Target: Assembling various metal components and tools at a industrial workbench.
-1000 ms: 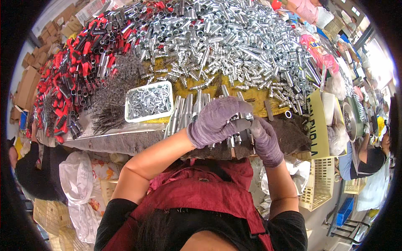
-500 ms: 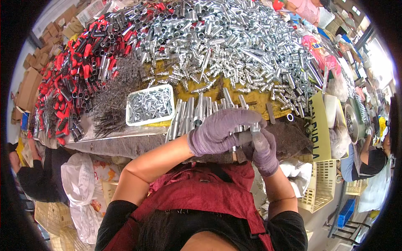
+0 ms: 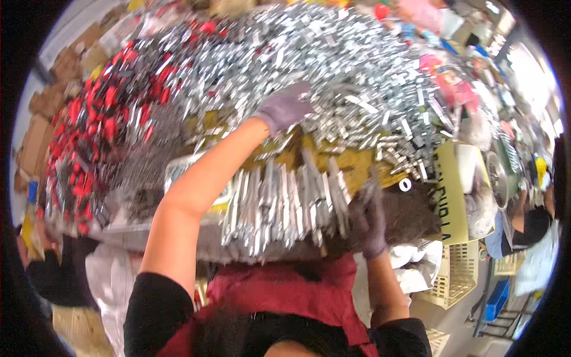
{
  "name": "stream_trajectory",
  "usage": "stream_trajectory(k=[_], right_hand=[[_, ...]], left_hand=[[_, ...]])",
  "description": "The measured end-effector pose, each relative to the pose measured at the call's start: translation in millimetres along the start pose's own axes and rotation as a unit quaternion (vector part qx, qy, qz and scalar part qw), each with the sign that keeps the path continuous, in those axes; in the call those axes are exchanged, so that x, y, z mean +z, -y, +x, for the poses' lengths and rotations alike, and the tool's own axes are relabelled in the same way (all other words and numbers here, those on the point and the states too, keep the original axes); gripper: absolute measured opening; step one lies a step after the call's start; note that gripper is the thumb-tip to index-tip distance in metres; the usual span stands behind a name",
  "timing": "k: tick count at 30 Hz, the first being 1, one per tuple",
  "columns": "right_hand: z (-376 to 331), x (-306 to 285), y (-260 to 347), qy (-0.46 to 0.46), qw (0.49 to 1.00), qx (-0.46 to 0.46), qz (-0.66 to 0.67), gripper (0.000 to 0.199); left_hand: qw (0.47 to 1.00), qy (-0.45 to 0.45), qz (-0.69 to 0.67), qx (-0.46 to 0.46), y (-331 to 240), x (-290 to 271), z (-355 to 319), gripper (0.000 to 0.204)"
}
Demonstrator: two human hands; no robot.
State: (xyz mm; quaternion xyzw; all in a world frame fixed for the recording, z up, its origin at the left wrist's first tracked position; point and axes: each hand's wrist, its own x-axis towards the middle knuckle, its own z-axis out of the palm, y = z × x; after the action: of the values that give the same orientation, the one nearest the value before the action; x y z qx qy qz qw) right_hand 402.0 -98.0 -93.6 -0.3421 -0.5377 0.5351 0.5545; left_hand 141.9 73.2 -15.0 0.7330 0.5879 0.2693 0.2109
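In a purple-grey glove, my left hand (image 3: 285,108) is stretched far forward over the pile of loose silver metal parts (image 3: 339,65). Motion blurs its fingers, so whether they grip a part cannot be made out. My right hand (image 3: 370,223), gloved alike, is at the right end of a row of silver metal tubes (image 3: 279,202) lying side by side near the front edge. Its fingers point away from me and are smeared; a greyish shape shows at their tips. A white tray (image 3: 172,172) of small metal pieces is partly hidden behind my left forearm.
Red and black parts (image 3: 110,119) are heaped at the left, beside a patch of dark springs (image 3: 140,157). A metal ring (image 3: 405,184) lies on dark cloth at the right. Beyond stands a yellow board (image 3: 453,190). A cream crate (image 3: 455,273) is below. Other people work at both sides.
My hands have parted: the left has reached forward to the metal pile, and the right has lowered slightly beside the tube row. The row now shows uncovered. The view has shifted and blurred.
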Motion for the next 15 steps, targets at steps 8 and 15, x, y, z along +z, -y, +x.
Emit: stream_trajectory(k=[8,15], right_hand=[[-16,-13,-23,-0.121,0.991,0.032,-0.054,0.017],[-5,-7,-12,-0.088,0.995,0.022,-0.051,0.014]], left_hand=[[0.931,-0.061,0.344,-0.109,54,0,92,0.033],[0.976,-0.119,0.167,-0.069,19,-18,65,0.029]])
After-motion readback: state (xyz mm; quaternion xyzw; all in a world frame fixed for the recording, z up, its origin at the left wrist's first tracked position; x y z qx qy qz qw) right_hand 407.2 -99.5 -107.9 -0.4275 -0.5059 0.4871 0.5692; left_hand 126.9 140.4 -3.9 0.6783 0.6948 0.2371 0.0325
